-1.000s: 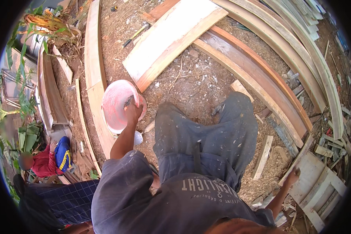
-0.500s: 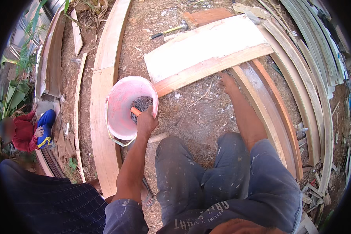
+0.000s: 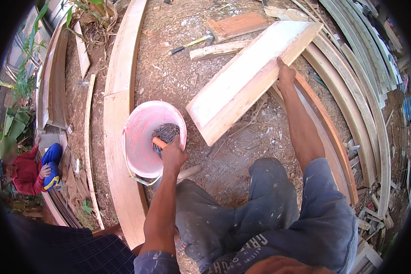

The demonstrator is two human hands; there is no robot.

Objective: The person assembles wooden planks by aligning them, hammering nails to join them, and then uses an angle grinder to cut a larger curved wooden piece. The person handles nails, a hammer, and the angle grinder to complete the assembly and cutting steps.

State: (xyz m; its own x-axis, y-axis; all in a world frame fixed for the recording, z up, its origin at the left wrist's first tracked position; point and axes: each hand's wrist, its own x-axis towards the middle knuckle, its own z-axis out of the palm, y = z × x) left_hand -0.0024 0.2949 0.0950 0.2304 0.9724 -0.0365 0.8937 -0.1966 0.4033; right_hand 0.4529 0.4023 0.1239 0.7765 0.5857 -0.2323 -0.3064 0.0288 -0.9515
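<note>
My left hand [image 3: 174,155] is closed on the near right rim of a pink-and-white bucket [image 3: 139,116]. Inside lies a heap of nails [image 3: 170,130]. A short orange handle [image 3: 159,142] juts into the bucket beside my fingers; whether I hold it too I cannot tell. My right hand [image 3: 286,73] grips the near long edge of a wooden board [image 3: 246,71] with a white upper face. The board slants from its near left corner up to the far right, and its far right part overlaps the planks there.
A hammer [image 3: 192,45] and a short wood strip [image 3: 219,49] lie beyond the board. Long planks run at left [image 3: 118,105] and right [image 3: 338,96]. A person in red [image 3: 25,171] sits at far left; another person's dark checked garment [image 3: 68,246] is close at lower left.
My right hand has moved up from the ground to the board's edge. The board has swung round more steeply, its left end coming nearer me. My left hand stays at the bucket.
</note>
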